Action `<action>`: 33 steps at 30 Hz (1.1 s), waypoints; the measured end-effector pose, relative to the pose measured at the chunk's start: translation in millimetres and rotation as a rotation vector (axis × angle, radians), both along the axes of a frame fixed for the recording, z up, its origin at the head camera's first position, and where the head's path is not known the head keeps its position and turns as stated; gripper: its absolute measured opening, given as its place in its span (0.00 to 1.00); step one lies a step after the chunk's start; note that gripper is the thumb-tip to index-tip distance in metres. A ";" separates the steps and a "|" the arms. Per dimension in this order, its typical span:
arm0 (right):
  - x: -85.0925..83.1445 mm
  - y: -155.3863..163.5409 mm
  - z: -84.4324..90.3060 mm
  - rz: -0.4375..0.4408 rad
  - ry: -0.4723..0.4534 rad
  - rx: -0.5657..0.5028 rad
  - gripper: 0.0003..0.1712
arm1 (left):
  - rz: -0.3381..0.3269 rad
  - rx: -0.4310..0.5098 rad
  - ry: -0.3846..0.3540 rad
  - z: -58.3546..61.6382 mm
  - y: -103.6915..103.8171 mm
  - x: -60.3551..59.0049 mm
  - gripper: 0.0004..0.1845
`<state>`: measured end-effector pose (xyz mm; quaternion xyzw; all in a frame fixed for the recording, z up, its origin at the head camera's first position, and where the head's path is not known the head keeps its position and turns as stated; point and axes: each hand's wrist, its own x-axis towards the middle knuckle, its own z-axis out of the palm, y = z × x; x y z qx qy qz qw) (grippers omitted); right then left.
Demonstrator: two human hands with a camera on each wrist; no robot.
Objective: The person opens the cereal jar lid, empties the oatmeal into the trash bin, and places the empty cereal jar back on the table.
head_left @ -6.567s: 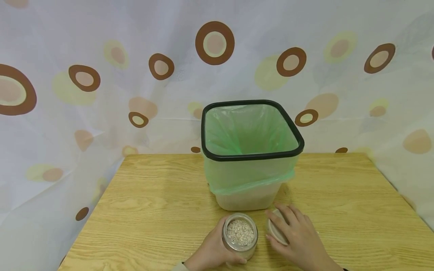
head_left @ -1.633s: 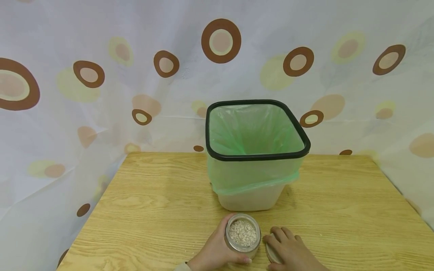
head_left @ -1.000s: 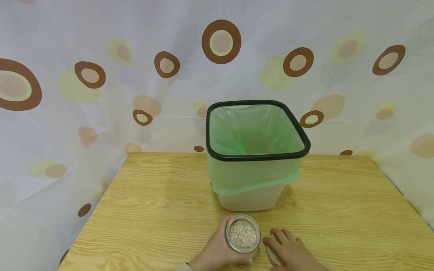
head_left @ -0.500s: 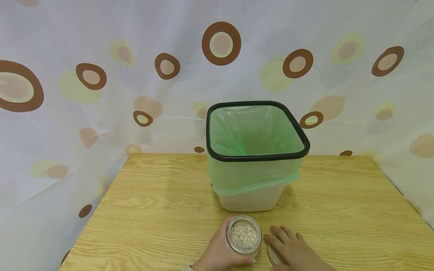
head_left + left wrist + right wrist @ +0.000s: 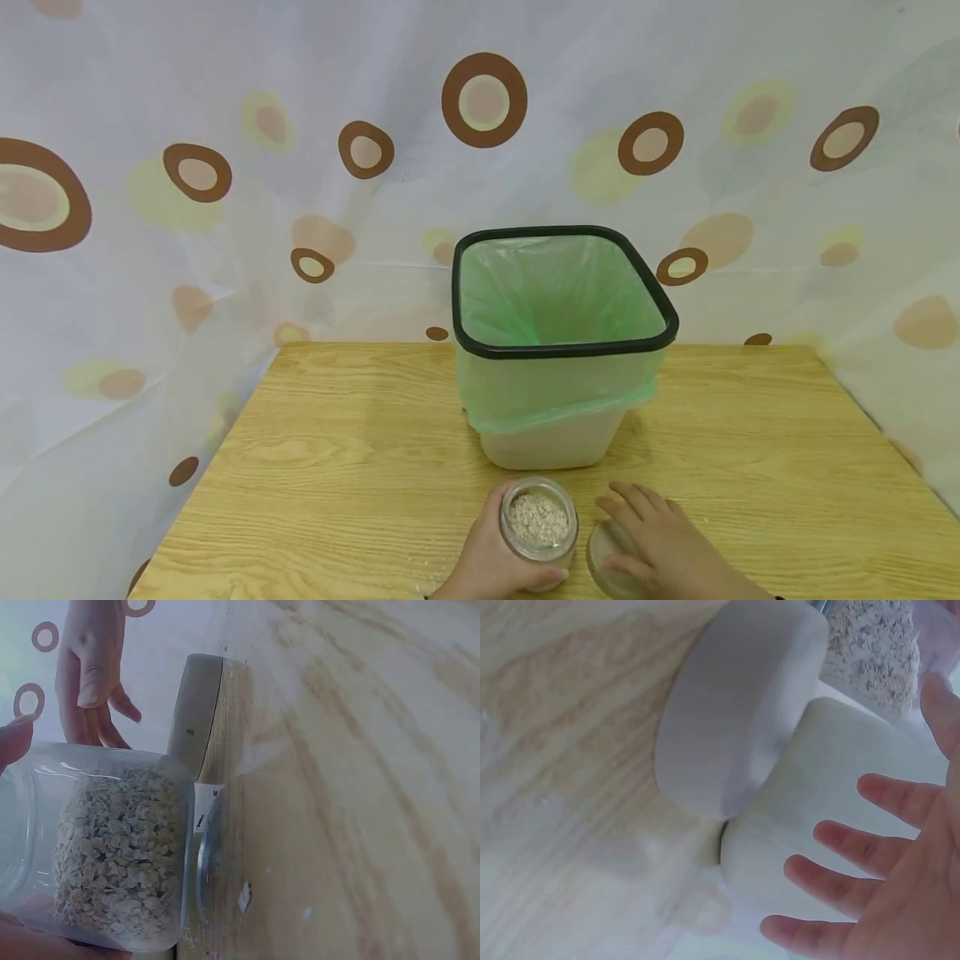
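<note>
A clear jar (image 5: 538, 521) partly filled with oat flakes (image 5: 120, 851) stands uncovered near the front of the table. My left hand (image 5: 491, 557) grips it from the left, with the thumb around the near side. Right of the jar, a pale round lid (image 5: 604, 560) lies on the table, also visible beside the jar as a thick disc (image 5: 739, 705) in the right wrist view. Over the lid hovers my right hand (image 5: 667, 546), fingers spread and apart from it, holding nothing. Part of the lid is hidden beneath that hand.
Just behind the jar stands a white bin (image 5: 551, 446) with a black rim (image 5: 570, 350) and a green bag (image 5: 562, 287) lining it. Small flakes (image 5: 245, 896) are scattered on the wooden table (image 5: 337, 467). A patterned sheet (image 5: 555, 108) hangs behind.
My right hand has let go of the lid and lifted, its fingers now spread. Since the oldest frame the lid has come down flat on the table. My left hand keeps its grip on the jar.
</note>
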<state>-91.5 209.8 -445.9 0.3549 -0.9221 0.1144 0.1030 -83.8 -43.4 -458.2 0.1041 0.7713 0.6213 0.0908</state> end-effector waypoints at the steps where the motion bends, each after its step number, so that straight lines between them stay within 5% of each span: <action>1: -0.2 1.0 1.2 -0.005 0.020 0.004 0.36 | 0.003 0.006 -0.003 0.8 0.0 0.6 0.50; 7: -0.7 3.8 8.3 -0.062 0.099 -0.032 0.32 | 0.034 0.048 -0.001 8.1 -3.3 4.3 0.50; 20: 1.5 6.1 25.3 -0.150 -0.011 -0.086 0.29 | 0.083 0.026 0.056 22.8 -18.3 7.5 0.52; 33: -2.9 10.8 37.0 -0.163 -0.010 -0.071 0.28 | 0.120 0.020 0.089 37.2 -28.2 10.5 0.53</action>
